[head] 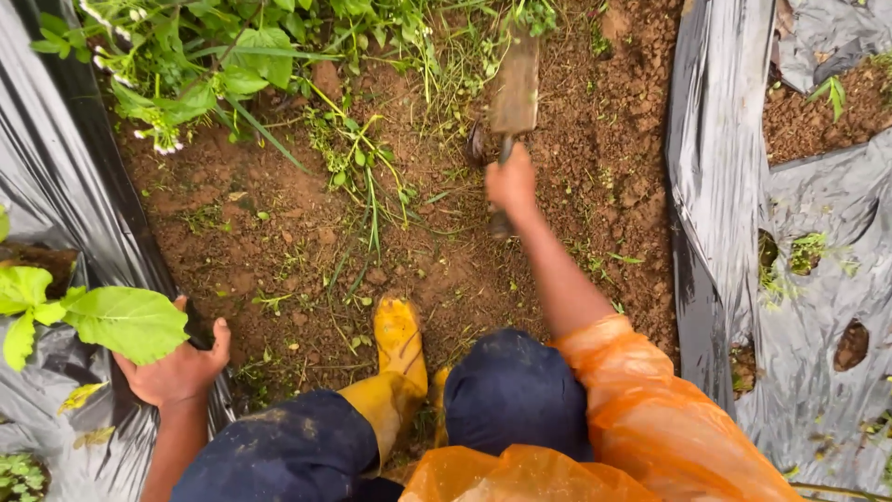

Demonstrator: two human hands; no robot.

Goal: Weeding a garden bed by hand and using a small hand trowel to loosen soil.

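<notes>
My right hand [511, 181] is stretched forward over the bare soil and grips the short handle of a hoe [514, 88], whose flat muddy blade points away from me toward the weeds [358, 153]. My left hand [179, 367] is at the lower left, palm up, fingers loosely curled, resting against the black plastic sheet [65, 186] by a large green leaf [125, 321]. It holds nothing. A yellow rubber boot [398, 358] stands on the soil between my knees.
Black plastic mulch [734, 186] with planting holes covers the beds on both sides of the brown soil path [260, 242]. Leafy green weeds [204, 56] crowd the far left. An orange raincoat sleeve [641, 409] covers my right arm.
</notes>
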